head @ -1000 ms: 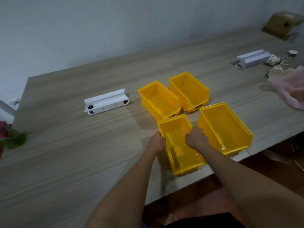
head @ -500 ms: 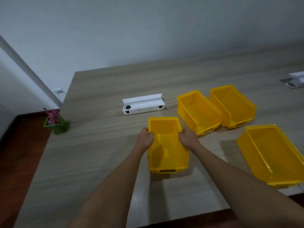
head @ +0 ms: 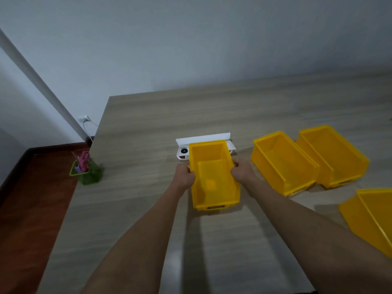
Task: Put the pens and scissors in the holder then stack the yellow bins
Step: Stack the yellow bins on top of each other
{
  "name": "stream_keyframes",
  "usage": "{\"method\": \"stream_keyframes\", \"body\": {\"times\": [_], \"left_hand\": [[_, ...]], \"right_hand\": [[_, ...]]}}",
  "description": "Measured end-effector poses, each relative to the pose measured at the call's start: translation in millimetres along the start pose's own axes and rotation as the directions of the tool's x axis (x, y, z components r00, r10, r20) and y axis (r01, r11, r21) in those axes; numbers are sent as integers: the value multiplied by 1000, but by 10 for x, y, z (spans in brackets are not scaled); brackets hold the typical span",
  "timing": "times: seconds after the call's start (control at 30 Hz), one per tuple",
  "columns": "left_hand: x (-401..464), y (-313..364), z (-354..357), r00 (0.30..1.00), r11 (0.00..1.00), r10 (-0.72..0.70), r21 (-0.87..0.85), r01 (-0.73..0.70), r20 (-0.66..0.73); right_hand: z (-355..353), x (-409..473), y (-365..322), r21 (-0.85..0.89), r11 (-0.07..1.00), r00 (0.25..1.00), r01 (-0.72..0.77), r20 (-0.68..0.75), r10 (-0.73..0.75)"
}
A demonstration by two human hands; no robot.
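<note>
A long wooden table (head: 148, 209) fills most of my view, running from a grey wall down toward me. Near its right edge lies the biggest yellow bin (head: 373, 217), partly out of frame. Beyond it, two medium yellow bins (head: 282, 162) and (head: 333, 155) sit side by side, touching or nearly so, open tops up. Straight ahead of me I hold a small yellow bin (head: 214, 177) over the table, its far end covering part of a white rack (head: 203, 139) lying flat behind it. My left hand (head: 184, 177) is wrapped on its left wall and my right hand (head: 242, 172) on its right wall, both grasping near the far end, thumbs over the rim. At the table's left edge stands a green holder (head: 86, 172) with pink-handled items (head: 83, 161) poking out; I cannot make out which are pens or scissors. I judge this bin to be light, rigid moulded plastic with smooth, slightly slippery sides, so the rolled rim gives the surest purchase. It looks sturdy rather than fragile, and two hands on opposite walls should keep it level when I nest it with another.
</note>
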State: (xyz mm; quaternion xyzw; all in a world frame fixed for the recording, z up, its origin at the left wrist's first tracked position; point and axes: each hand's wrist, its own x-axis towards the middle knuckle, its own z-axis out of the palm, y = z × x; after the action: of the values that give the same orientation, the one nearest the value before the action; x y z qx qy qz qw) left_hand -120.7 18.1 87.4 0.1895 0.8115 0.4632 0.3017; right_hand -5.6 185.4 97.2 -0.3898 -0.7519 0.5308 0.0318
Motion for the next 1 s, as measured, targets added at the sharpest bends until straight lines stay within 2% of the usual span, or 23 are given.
{"method": "stream_keyframes", "body": {"times": [0.23, 0.37, 0.63, 0.7, 0.8, 0.9, 1.0], "left_hand": [[252, -104, 72, 998, 998, -35, 46, 37, -45], [310, -115, 173, 995, 996, -40, 78, 47, -88], [466, -163, 224, 982, 985, -141, 83, 153, -129], [496, -128, 265, 968, 975, -167, 111, 190, -185], [547, -8, 377, 906, 942, -206, 176, 286, -371], [592, 206, 536, 878, 930, -108, 264, 255, -467], [653, 447, 777, 875, 902, 16, 384, 196, -484]], "right_hand": [[28, 240, 32, -37, 999, 998, -31, 50, 33], [-4, 328, 95, -7, 999, 997, -50, 59, 50], [-19, 465, 159, 55, 994, 994, -94, 68, 90], [-56, 477, 177, 33, 997, 994, -64, 87, 61], [-192, 484, 216, -26, 999, 999, 40, 36, -39], [-464, 514, 204, -75, 990, 991, 118, -53, -122], [-813, 679, 278, -175, 974, 980, 143, -113, -164]]}}
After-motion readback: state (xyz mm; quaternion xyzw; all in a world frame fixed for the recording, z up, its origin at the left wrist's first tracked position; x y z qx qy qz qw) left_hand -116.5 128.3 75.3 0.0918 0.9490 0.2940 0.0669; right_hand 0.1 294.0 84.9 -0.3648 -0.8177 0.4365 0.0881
